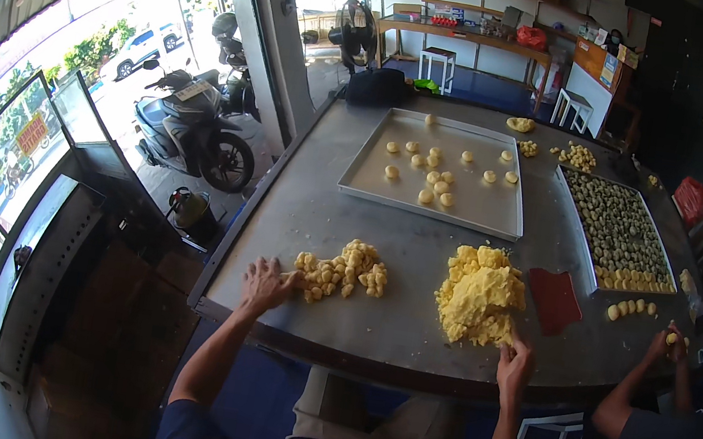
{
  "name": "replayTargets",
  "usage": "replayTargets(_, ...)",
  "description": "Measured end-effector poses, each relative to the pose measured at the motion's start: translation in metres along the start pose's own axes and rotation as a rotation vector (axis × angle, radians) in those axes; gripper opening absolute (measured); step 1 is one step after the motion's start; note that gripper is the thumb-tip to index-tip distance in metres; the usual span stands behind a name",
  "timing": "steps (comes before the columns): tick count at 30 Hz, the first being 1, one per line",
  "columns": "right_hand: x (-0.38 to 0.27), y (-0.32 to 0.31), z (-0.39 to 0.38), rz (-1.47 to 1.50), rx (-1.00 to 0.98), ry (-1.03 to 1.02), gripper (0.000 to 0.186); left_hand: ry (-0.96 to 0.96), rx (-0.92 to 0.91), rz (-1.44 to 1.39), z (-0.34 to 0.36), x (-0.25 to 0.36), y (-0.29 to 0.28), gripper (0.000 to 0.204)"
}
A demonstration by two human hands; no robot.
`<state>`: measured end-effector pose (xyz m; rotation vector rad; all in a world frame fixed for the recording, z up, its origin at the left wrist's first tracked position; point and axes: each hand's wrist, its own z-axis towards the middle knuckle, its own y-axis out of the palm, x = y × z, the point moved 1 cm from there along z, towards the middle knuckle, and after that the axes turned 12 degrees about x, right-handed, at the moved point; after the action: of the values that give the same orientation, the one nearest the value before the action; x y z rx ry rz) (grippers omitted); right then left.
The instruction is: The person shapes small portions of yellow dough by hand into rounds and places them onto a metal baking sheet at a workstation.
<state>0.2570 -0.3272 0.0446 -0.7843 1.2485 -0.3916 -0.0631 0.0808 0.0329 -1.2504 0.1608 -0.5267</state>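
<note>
My left hand (266,286) lies on the metal table with fingers spread, its fingertips beside a heap of small pale yellow dough balls (344,271). At the near right edge of a big crumbly mound of yellow dough (480,299), my right hand (515,364) has its fingers curled and pinched against the dough. How much it grips is partly hidden by the hand itself. Just right of the mound lies a flat dark red scraper (554,302).
A large tray (368,168) with scattered dough balls sits farther back on the table (281,210). To the right, another tray (674,276) holds rows of greenish and yellow pieces. A co-worker's hands (666,345) hold dough at the right edge, near a short row of balls (631,309).
</note>
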Motion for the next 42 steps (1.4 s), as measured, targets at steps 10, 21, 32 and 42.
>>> replayTargets(10, 0.019, 0.028, -0.008, -0.066, 0.315, -0.235, 0.040, -0.166, 0.089, -0.582, -0.018, 0.083, 0.014, 0.055)
replayTargets(21, -0.005, -0.008, 0.005, -0.258, 0.047, -0.272, 0.032, 0.157, 0.037, -0.741, 0.037, 0.104, 0.024, 0.036)
replayTargets(32, 0.022, 0.012, -0.019, -0.108, 0.149, -0.349, 0.039, -0.313, -0.093, -1.098, 0.008, 0.037, 0.038, 0.042)
replayTargets(42, 0.040, 0.016, 0.011, -0.254, 0.178, -0.414, 0.039, -0.154, 0.072, -0.908, 0.006, 0.049, 0.025, 0.032)
